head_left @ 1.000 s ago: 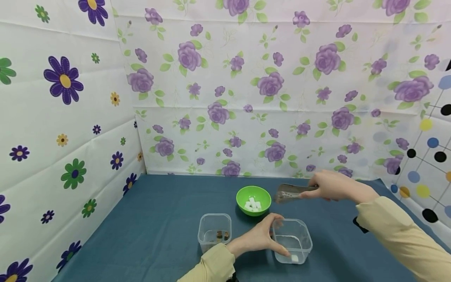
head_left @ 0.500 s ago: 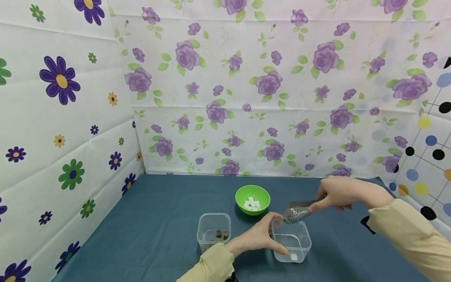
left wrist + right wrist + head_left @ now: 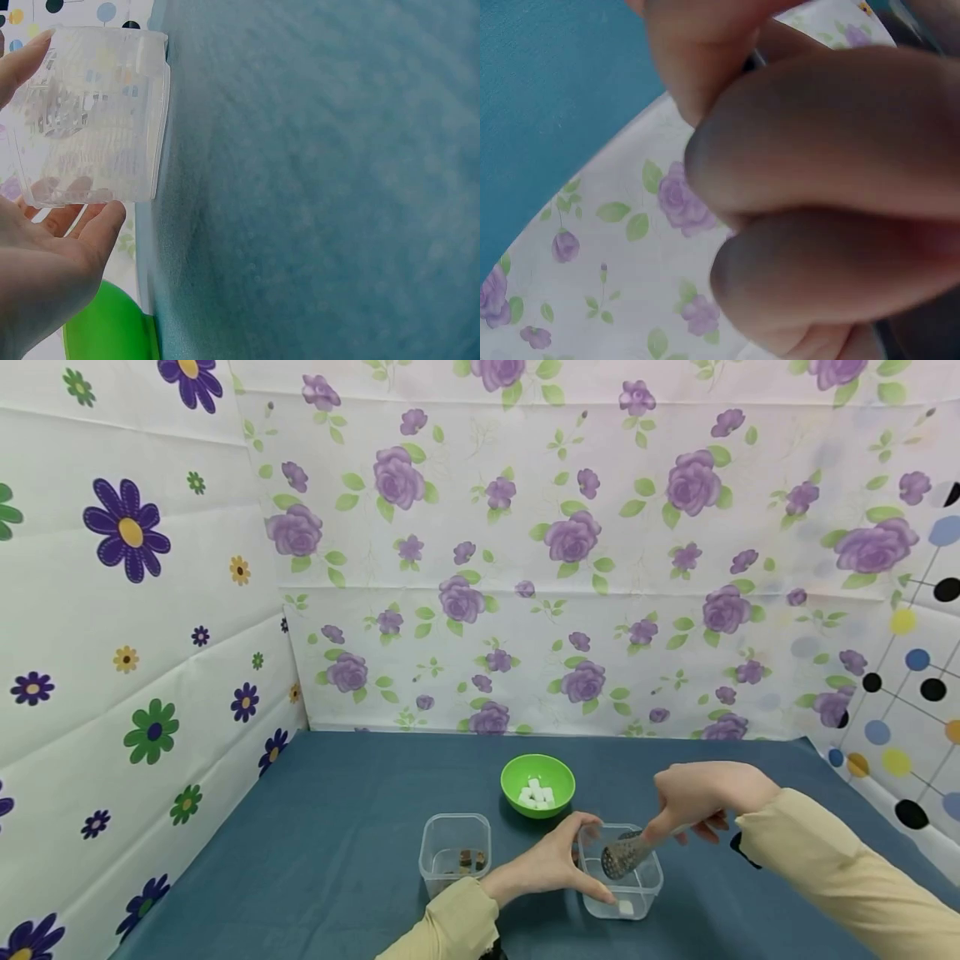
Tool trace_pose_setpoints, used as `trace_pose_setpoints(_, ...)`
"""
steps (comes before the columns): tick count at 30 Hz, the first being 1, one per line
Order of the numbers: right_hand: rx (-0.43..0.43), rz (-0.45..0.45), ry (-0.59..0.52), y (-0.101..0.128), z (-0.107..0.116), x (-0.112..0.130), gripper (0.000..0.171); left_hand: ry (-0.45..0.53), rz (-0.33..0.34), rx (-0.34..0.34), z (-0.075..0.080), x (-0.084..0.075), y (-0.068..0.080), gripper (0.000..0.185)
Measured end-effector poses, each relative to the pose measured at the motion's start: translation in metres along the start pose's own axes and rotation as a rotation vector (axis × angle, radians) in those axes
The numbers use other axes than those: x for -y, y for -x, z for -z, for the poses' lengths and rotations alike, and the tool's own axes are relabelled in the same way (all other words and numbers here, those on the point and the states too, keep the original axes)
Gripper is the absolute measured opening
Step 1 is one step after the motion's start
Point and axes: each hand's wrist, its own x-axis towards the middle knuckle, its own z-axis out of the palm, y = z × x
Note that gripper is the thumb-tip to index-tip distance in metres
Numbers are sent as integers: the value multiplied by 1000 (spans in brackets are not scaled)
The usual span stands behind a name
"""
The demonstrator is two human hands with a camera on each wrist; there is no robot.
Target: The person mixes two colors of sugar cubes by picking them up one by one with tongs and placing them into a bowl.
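My left hand [image 3: 551, 864] grips a clear plastic container [image 3: 651, 881] from its left side, thumb at the front and fingers at the back. The left wrist view shows this container [image 3: 112, 127] between thumb and fingers. One white cube [image 3: 626, 907] lies in its near part. My right hand [image 3: 693, 797] holds metal tongs [image 3: 626, 853] with perforated ends, which point down into the container's opening. Nothing shows between the tong ends from this side. Curled fingers [image 3: 817, 142] fill much of the right wrist view and hide most of the tongs.
Behind the left hand stands a green bowl [image 3: 512, 781] with several white cubes. A second clear container [image 3: 429, 853], holding brown pieces [image 3: 467, 858], stands to the left, its near part behind the left sleeve. A blue cloth [image 3: 337, 827] covers the table; patterned sheets [image 3: 450, 543] enclose it.
My right hand has brought the tongs from beside the bowl rightward, then down into the clear container, tilting their ends downward. The left hand keeps its grip on the container.
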Motion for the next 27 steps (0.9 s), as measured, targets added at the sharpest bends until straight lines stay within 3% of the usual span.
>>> trace_pose_setpoints(10, 65, -73, 66, -9, -6, 16, 44, -7, -7, 14, 1, -1, 2, 70)
trace_pose_setpoints(27, 76, -144, 132, -21, -13, 25, 41, -22, -12, 1, 0, -1, 0, 68)
